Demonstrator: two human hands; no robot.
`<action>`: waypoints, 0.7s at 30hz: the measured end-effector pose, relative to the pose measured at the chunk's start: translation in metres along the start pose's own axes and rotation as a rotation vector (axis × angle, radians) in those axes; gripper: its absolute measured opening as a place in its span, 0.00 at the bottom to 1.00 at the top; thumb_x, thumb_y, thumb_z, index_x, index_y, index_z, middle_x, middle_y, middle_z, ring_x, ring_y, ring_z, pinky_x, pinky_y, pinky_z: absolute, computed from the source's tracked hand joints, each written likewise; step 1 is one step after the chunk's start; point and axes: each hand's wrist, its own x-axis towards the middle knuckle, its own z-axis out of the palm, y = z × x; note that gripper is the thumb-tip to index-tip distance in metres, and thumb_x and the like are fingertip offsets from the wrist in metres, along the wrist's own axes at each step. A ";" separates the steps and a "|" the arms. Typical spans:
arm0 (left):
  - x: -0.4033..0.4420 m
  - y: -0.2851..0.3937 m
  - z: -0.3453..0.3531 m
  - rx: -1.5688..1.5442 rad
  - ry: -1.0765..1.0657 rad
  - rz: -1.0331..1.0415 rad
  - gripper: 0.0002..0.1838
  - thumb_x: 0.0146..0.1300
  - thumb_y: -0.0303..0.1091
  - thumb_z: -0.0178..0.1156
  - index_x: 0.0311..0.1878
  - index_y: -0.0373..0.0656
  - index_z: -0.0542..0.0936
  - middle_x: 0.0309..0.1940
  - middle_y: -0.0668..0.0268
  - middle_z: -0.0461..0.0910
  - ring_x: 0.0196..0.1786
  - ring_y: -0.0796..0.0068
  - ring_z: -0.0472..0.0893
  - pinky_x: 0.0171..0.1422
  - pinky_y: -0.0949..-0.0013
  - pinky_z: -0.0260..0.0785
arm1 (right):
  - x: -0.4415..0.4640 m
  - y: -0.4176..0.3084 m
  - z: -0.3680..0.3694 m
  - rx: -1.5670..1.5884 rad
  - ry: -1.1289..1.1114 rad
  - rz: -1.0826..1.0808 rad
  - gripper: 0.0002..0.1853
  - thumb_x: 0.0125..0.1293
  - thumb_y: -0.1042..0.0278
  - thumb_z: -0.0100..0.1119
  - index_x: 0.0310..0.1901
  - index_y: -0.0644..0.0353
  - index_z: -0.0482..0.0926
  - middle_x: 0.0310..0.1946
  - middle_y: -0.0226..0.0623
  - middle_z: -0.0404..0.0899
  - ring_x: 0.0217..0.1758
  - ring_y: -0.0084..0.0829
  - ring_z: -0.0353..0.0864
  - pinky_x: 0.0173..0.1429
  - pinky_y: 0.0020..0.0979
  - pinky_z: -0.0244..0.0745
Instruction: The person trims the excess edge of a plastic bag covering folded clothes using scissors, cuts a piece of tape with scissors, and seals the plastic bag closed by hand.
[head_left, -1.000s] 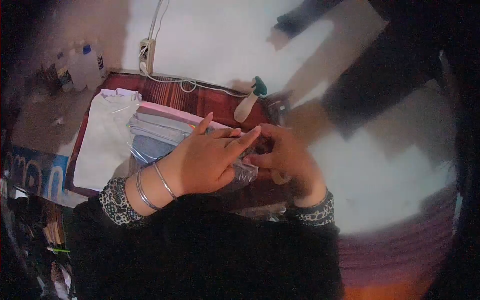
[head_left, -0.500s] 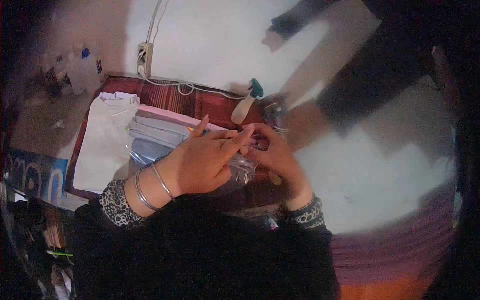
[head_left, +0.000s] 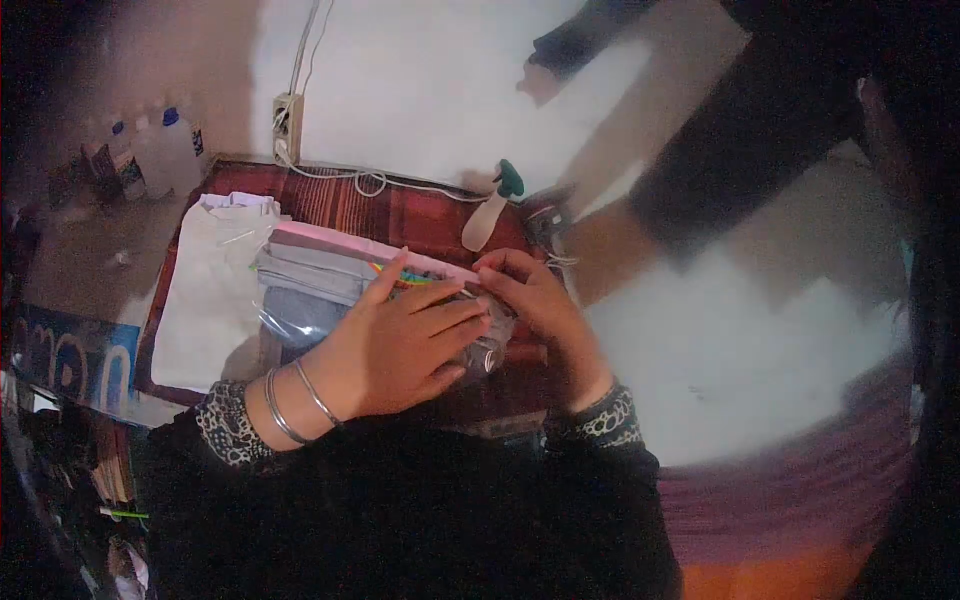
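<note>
A clear plastic bag (head_left: 290,322) holds folded grey and pink clothing (head_left: 330,243) and lies on a dark red wooden table (head_left: 420,222). My left hand (head_left: 412,340) rests over the bag, palm down, with its fingers stretched out and thumb apart. Two silver bangles circle that wrist. At the bag's right end, my right hand (head_left: 540,305) has its thumb and forefinger pinched on the plastic edge. The exact grip is partly hidden. Left of the bag lies a folded white garment (head_left: 205,300).
A spray bottle (head_left: 488,210) with a dark green head stands behind my hands. A white cable runs from a socket block (head_left: 287,125) along the table's back edge. Plastic bottles (head_left: 165,150) stand at the far left. Another person's hand (head_left: 540,82) shows at the upper right.
My hands have come apart from each other. The left fingers have lowered onto the bag, and the right fingers have closed at its edge. More of the pink cloth shows.
</note>
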 end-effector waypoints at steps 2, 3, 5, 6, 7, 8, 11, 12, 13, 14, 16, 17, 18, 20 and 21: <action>-0.006 0.001 -0.004 0.032 0.000 -0.025 0.28 0.57 0.50 0.62 0.59 0.50 0.75 0.62 0.70 0.72 0.68 0.67 0.68 0.74 0.38 0.43 | -0.011 -0.005 0.007 -0.040 0.170 -0.115 0.18 0.68 0.58 0.57 0.53 0.61 0.78 0.50 0.36 0.78 0.54 0.27 0.75 0.59 0.30 0.68; -0.008 0.000 -0.007 0.064 0.004 -0.050 0.29 0.56 0.52 0.63 0.60 0.49 0.75 0.62 0.70 0.72 0.68 0.67 0.68 0.74 0.38 0.44 | -0.018 -0.010 0.010 -0.082 0.341 -0.231 0.20 0.69 0.56 0.54 0.56 0.60 0.77 0.54 0.40 0.78 0.59 0.32 0.75 0.63 0.33 0.67; -0.013 -0.002 -0.014 0.060 0.004 -0.082 0.31 0.55 0.53 0.63 0.60 0.49 0.75 0.62 0.70 0.72 0.68 0.67 0.68 0.74 0.39 0.44 | -0.038 -0.021 0.006 -0.304 0.319 -0.469 0.22 0.68 0.57 0.53 0.60 0.59 0.74 0.59 0.45 0.74 0.64 0.40 0.70 0.67 0.38 0.63; -0.016 -0.003 -0.017 0.049 0.002 -0.112 0.32 0.54 0.54 0.63 0.61 0.49 0.75 0.62 0.69 0.72 0.68 0.66 0.68 0.75 0.40 0.44 | -0.047 -0.025 0.004 -0.528 0.295 -0.697 0.24 0.68 0.58 0.53 0.63 0.57 0.71 0.63 0.49 0.70 0.69 0.47 0.66 0.71 0.43 0.58; -0.019 -0.003 -0.019 0.051 -0.002 -0.117 0.32 0.54 0.54 0.63 0.61 0.49 0.75 0.62 0.69 0.72 0.68 0.66 0.68 0.75 0.40 0.44 | -0.053 -0.026 0.010 -0.523 0.291 -0.699 0.24 0.68 0.58 0.53 0.63 0.57 0.71 0.63 0.49 0.70 0.69 0.47 0.66 0.71 0.43 0.58; -0.022 -0.002 -0.020 0.097 -0.010 -0.167 0.33 0.53 0.55 0.64 0.61 0.49 0.74 0.63 0.68 0.72 0.68 0.65 0.68 0.75 0.40 0.44 | -0.057 -0.026 0.018 -0.689 0.184 -0.644 0.27 0.69 0.53 0.49 0.65 0.58 0.69 0.66 0.49 0.66 0.72 0.47 0.61 0.73 0.43 0.54; -0.032 -0.003 -0.023 0.172 0.011 -0.261 0.35 0.52 0.55 0.65 0.61 0.49 0.74 0.63 0.66 0.72 0.68 0.63 0.67 0.75 0.41 0.43 | -0.064 -0.026 0.014 -0.773 0.055 -0.579 0.30 0.71 0.48 0.44 0.68 0.58 0.65 0.70 0.47 0.61 0.75 0.46 0.56 0.76 0.42 0.48; -0.036 -0.004 -0.025 0.198 0.046 -0.309 0.35 0.51 0.55 0.66 0.61 0.48 0.74 0.63 0.65 0.71 0.68 0.62 0.67 0.75 0.41 0.42 | -0.064 -0.026 0.008 -0.700 0.032 -0.576 0.31 0.71 0.46 0.44 0.69 0.58 0.63 0.71 0.46 0.60 0.75 0.45 0.55 0.76 0.42 0.48; -0.039 -0.003 -0.027 0.207 0.040 -0.305 0.35 0.51 0.55 0.66 0.61 0.48 0.74 0.63 0.65 0.71 0.68 0.62 0.67 0.75 0.41 0.42 | -0.062 -0.017 0.002 -0.691 0.040 -0.580 0.31 0.71 0.46 0.44 0.69 0.58 0.63 0.71 0.46 0.60 0.75 0.45 0.55 0.76 0.42 0.48; -0.046 -0.007 -0.027 0.260 0.071 -0.344 0.35 0.51 0.54 0.66 0.61 0.48 0.74 0.64 0.64 0.71 0.69 0.63 0.66 0.75 0.41 0.42 | -0.055 -0.003 -0.003 -0.545 0.144 -0.609 0.31 0.70 0.48 0.47 0.68 0.60 0.63 0.69 0.46 0.62 0.75 0.46 0.57 0.75 0.43 0.50; -0.049 0.002 -0.030 0.322 0.088 -0.375 0.35 0.51 0.54 0.66 0.61 0.48 0.74 0.64 0.64 0.70 0.70 0.63 0.65 0.76 0.42 0.41 | -0.060 0.008 -0.020 -0.222 0.302 -0.590 0.31 0.69 0.50 0.51 0.67 0.62 0.64 0.67 0.46 0.66 0.71 0.43 0.62 0.73 0.42 0.55; -0.050 0.008 -0.030 0.367 0.127 -0.359 0.34 0.50 0.53 0.67 0.60 0.48 0.75 0.61 0.64 0.73 0.67 0.63 0.68 0.74 0.41 0.45 | -0.063 0.013 -0.031 -0.049 0.356 -0.541 0.30 0.69 0.50 0.52 0.66 0.62 0.66 0.65 0.46 0.68 0.68 0.40 0.66 0.71 0.40 0.58; -0.051 0.013 -0.030 0.410 0.166 -0.341 0.33 0.50 0.52 0.67 0.59 0.49 0.76 0.58 0.65 0.75 0.63 0.63 0.72 0.72 0.40 0.50 | -0.063 0.028 -0.044 -0.038 0.417 -0.417 0.30 0.70 0.50 0.52 0.65 0.63 0.67 0.63 0.46 0.70 0.66 0.36 0.68 0.68 0.38 0.61; -0.063 0.026 -0.016 0.318 0.095 -0.199 0.30 0.50 0.49 0.67 0.56 0.49 0.77 0.53 0.68 0.78 0.56 0.63 0.76 0.66 0.43 0.58 | -0.068 0.085 -0.069 -0.038 0.488 -0.210 0.27 0.67 0.55 0.58 0.62 0.62 0.71 0.61 0.45 0.72 0.64 0.35 0.71 0.64 0.35 0.66; -0.068 0.033 -0.007 0.221 0.039 -0.072 0.26 0.51 0.47 0.68 0.54 0.49 0.79 0.48 0.70 0.81 0.50 0.64 0.80 0.60 0.46 0.66 | -0.070 0.113 -0.081 -0.034 0.516 -0.106 0.25 0.65 0.57 0.60 0.60 0.61 0.73 0.60 0.44 0.73 0.63 0.34 0.72 0.62 0.34 0.69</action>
